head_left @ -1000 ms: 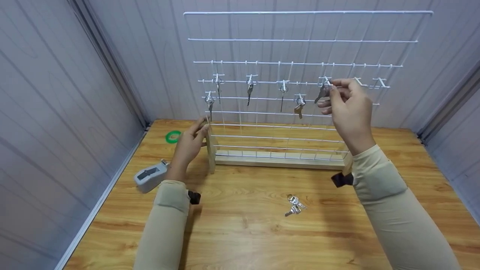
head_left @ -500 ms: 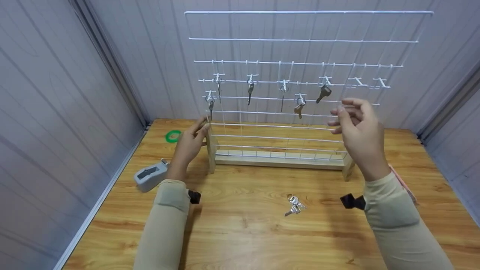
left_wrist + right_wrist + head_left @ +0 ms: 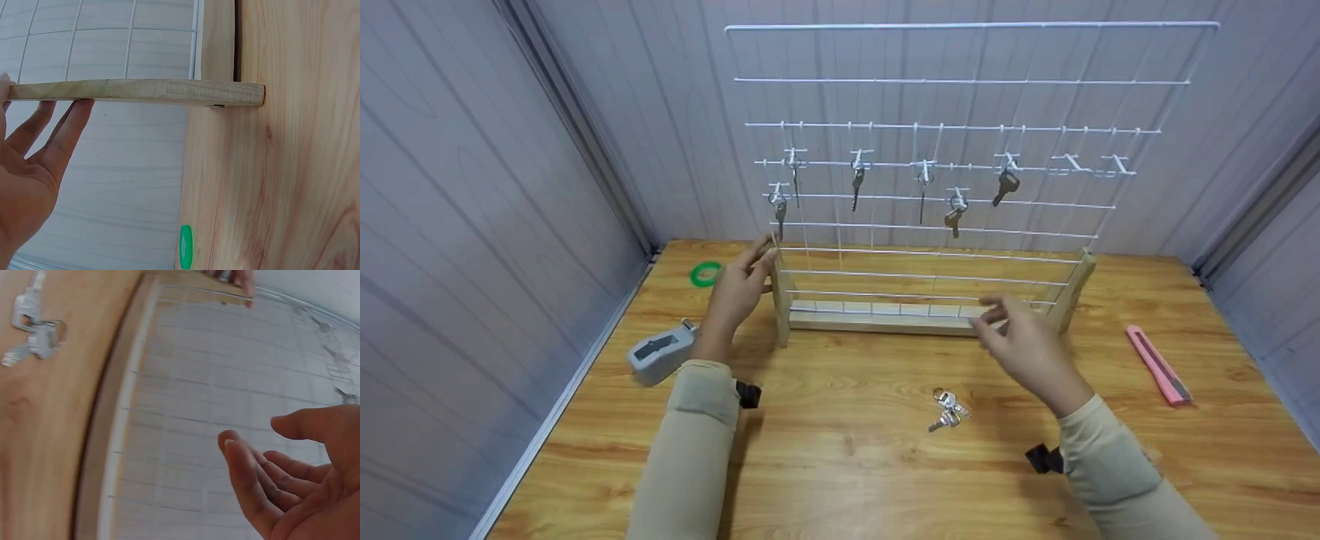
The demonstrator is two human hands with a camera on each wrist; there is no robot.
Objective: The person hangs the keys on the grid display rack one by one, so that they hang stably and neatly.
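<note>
Head view, from the near edge outward: two pale sleeves, left (image 3: 682, 457) and right (image 3: 1117, 472), reach over a wooden table (image 3: 825, 487). Between them a small bunch of loose keys (image 3: 948, 410) lies on the tabletop, in the same spot as a second ago. A grey tape dispenser (image 3: 661, 356) sits beside the left wrist. Well to the other side lies a pink cutter (image 3: 1159, 366); the right arm hid it a second ago and half covered it after that, and now it shows whole.

The right hand (image 3: 1020, 345) has dropped from the hooks to just in front of the rack's wooden base (image 3: 877, 322), near the loose keys. Its fingers are loosely bent, with the thumb apart from the forefinger, as the right wrist view also shows.

Farther left, the left hand (image 3: 737, 291) has stayed at the wooden side post (image 3: 782, 315), holding it between thumb and fingers; the left wrist view shows two fingertips, a little spread, against its outer face. A roll of green tape (image 3: 706, 274) lies just beyond that hand.

Above the base rises the white wire grid (image 3: 960, 128). Six keys hang from its hooks, four above and two below. The upper row's rightmost key (image 3: 1005, 187), in the right hand's fingers a second ago, now hangs free of them. Two more hooks (image 3: 1072, 162) stick out beyond it, and behind everything stands a grey wall (image 3: 682, 187).
</note>
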